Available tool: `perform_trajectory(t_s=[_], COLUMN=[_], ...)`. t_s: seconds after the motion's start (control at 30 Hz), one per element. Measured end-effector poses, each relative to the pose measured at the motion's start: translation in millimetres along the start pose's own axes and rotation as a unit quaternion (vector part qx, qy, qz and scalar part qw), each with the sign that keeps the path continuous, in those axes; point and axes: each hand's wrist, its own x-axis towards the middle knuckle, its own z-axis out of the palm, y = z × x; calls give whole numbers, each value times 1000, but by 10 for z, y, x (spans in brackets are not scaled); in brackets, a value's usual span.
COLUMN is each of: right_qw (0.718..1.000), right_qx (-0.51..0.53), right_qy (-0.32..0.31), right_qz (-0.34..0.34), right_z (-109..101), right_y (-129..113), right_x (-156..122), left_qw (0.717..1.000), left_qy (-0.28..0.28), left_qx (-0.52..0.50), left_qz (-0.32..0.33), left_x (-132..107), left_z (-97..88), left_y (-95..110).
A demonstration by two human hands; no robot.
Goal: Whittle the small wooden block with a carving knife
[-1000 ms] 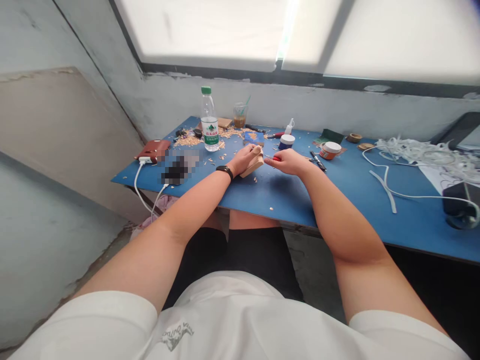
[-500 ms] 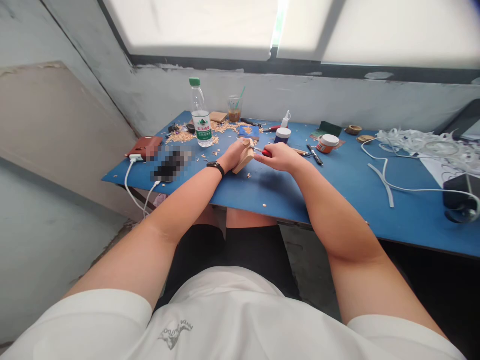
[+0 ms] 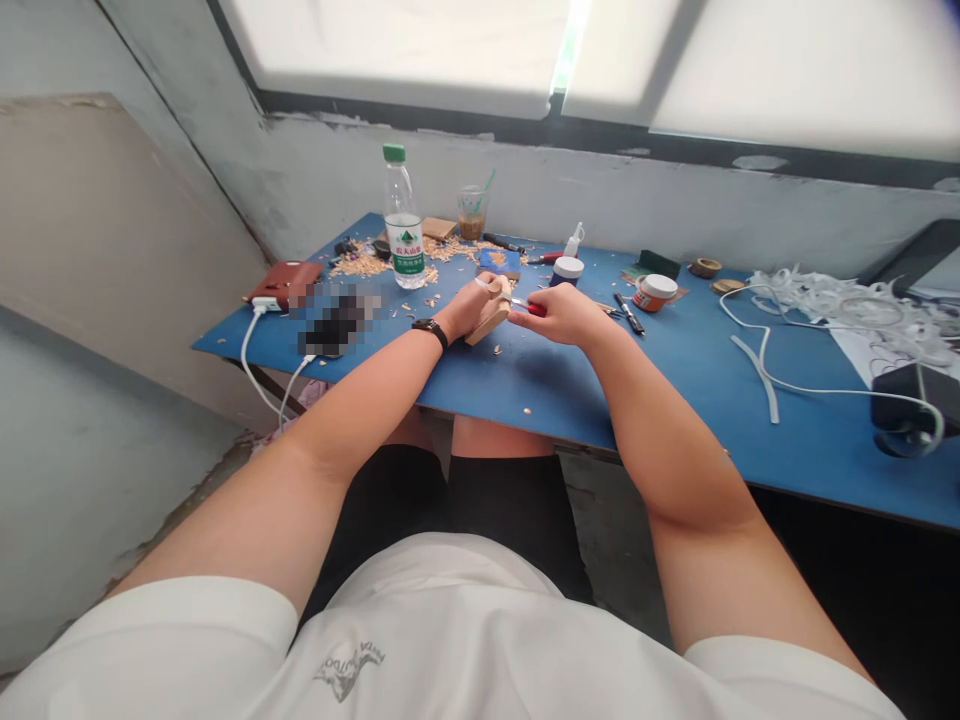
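Observation:
My left hand [image 3: 471, 305], with a black watch on its wrist, grips a pale wooden block [image 3: 491, 319] tilted on the blue table [image 3: 675, 370]. My right hand [image 3: 561, 313] is closed around a red-handled carving tool [image 3: 529, 307], its blade end touching the block's upper part. Small wood chips lie on the table around and below the block. The tool's blade is mostly hidden between the two hands.
A water bottle [image 3: 403, 231], a plastic cup with a straw [image 3: 472, 211], a heap of wood shavings [image 3: 367, 264], two white-lidded jars [image 3: 654, 292], a glue bottle [image 3: 574, 240] and pens stand behind the hands. White cables [image 3: 772, 360] and strips lie right; a red case [image 3: 283, 283] lies left.
Both hands have stayed together on the block, the tool shifting slightly against the wood. The view has drifted a little; nothing on the table has moved.

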Motion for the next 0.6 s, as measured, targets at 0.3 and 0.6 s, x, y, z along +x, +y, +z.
perform_trajectory(t_s=[0.3, 0.6], right_qw=[999, 1000], right_qx=[18, 13], right_qy=[-32, 0], right_qz=[-4, 15], right_z=[40, 152], right_y=[109, 109], right_x=[61, 108], left_qw=[991, 982], left_qy=[4, -30], left_qx=[123, 162], left_qz=[48, 88], left_x=[-140, -134], left_z=[-18, -96], left_y=[68, 58])
